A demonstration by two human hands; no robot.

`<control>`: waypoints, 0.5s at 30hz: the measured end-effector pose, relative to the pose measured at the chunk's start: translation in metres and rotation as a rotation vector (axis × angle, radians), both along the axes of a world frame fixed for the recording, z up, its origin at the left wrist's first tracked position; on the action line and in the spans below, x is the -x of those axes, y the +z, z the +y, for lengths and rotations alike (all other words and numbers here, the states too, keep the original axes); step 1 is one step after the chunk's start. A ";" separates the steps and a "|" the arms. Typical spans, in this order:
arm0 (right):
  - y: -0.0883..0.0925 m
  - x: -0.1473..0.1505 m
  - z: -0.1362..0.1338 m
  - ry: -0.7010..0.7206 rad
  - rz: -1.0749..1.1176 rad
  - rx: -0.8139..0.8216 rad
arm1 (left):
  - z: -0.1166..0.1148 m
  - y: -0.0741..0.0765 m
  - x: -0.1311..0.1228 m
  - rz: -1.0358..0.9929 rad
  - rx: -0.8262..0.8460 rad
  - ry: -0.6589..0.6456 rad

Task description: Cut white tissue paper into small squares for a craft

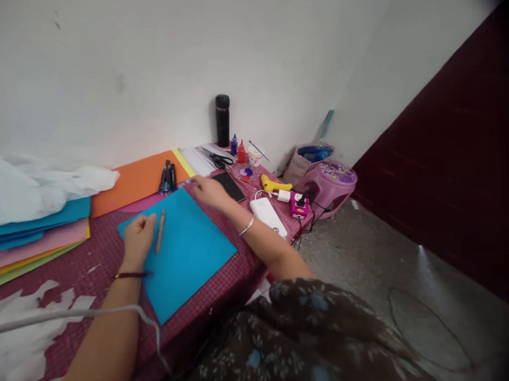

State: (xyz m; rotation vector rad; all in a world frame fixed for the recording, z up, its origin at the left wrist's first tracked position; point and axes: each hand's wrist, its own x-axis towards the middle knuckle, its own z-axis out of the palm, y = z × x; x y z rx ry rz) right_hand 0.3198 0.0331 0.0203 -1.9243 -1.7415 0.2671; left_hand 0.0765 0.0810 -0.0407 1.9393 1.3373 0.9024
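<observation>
A bright blue sheet [193, 247] lies at a slant on the table in front of me. My left hand [140, 236] rests on its left part, fingers curled into a fist; whatever may be inside is hidden. Just right of that fist, a thin brown pencil-like stick [160, 232] lies on the sheet. My right hand [209, 191] is over the sheet's far corner, between several dark markers [167, 177] and a black phone [228, 186]. Its fingers are loosely bent and look apart, with nothing visible in them.
Coloured sheets [37, 239] and white scraps [23, 339] lie left. Behind are an orange sheet [130, 183], scissors [218, 158], a black bottle [222, 121], and paint bottles [241, 151]. A power bank [268, 217], yellow glue gun [275, 183] and pink stool [328, 184] are right.
</observation>
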 end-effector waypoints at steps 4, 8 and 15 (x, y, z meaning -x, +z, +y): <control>0.024 -0.078 -0.040 -0.235 -0.205 0.114 | 0.008 -0.008 -0.003 -0.022 -0.020 0.018; 0.035 -0.145 -0.087 -0.400 -0.313 0.365 | 0.011 -0.012 -0.004 -0.021 -0.008 -0.011; 0.016 -0.184 -0.120 -0.364 -0.354 0.610 | -0.003 -0.005 -0.003 0.047 0.014 -0.056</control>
